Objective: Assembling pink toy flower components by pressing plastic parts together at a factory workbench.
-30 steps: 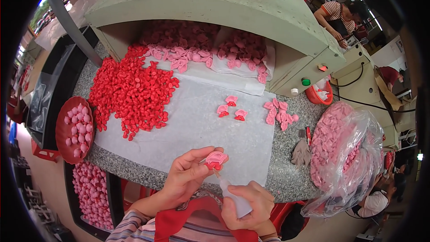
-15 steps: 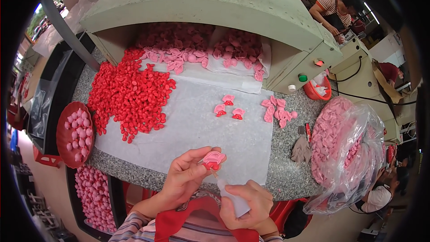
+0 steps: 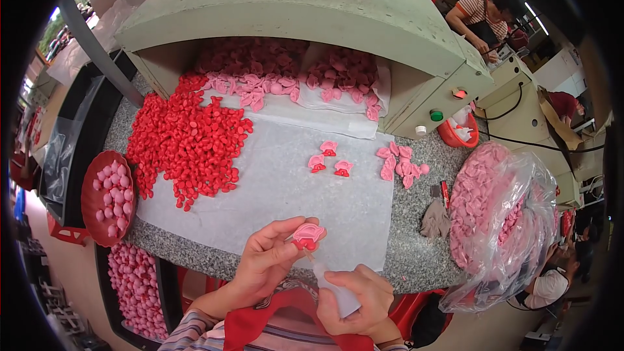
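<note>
Right hand: the right hand (image 3: 359, 302) is closed around a whitish squeeze bottle (image 3: 339, 294), its thin nozzle aimed up and left.
Left hand: the left hand (image 3: 268, 257), apart from the right, pinches a pink moulded piece (image 3: 311, 229) between thumb and fingers, above the worktop's near edge.
Nozzle and piece: the tip is right by the red part (image 3: 303, 244) on the piece's lower edge; whether it touches cannot be told.
Squeeze risk: too hard a press could push out too much of the contents, probably smearing the pink surface or the fingertips.
Slip risk: the small, curved piece might twist if the nozzle pushes it sideways.
Sheet: flat, pale, papery (image 3: 279, 201), over speckled granite-like worktop (image 3: 195, 247).
Dish: red, oval, shallow (image 3: 89, 211), holding rounded pink pieces.
Finished-looking trio: three small pink pieces with red parts (image 3: 329, 148), smooth and ridged.
Red heap: glossy, rounded bits (image 3: 188, 143) in a loose mound; a knock could scatter them.
Pink bagful: thin, curved pieces (image 3: 478, 208) under crinkled clear plastic (image 3: 523, 214).
Housing: grey-green, scuffed metal (image 3: 292, 16), arched by the lens, pink pieces inside.
</note>
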A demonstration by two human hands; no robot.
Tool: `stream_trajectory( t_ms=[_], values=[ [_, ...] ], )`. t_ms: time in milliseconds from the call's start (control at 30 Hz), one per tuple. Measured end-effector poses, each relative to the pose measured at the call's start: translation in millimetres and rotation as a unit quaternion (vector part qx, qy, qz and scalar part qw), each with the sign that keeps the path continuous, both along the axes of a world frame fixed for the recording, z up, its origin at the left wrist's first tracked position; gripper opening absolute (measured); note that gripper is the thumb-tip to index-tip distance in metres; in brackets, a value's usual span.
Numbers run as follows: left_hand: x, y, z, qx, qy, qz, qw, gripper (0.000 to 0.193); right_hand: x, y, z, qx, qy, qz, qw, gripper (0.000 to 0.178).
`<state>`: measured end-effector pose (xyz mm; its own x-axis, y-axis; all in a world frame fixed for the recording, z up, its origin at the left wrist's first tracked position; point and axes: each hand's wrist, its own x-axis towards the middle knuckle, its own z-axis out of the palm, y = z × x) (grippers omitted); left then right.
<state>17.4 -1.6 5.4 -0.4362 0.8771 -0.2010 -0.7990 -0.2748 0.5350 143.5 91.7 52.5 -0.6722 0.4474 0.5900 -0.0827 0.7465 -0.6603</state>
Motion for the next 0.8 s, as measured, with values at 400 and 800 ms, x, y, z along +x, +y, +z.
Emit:
stream_trajectory(
  t_ms=[400, 800],
  values=[
    [0.6, -1.5, -2.0, 0.001, 0.003, 0.002, 1.0, 0.037, 0.1, -1.0, 0.3, -0.002, -0.004, -0.002, 1.0, 0.03],
    [0.5, 2.8, -1.8, 0.009, 0.003, 0.0, 1.0, 0.036, 2.4, 2.6, 0.4, 0.008, 0.001, -0.016, 1.0, 0.031]
  ],
)
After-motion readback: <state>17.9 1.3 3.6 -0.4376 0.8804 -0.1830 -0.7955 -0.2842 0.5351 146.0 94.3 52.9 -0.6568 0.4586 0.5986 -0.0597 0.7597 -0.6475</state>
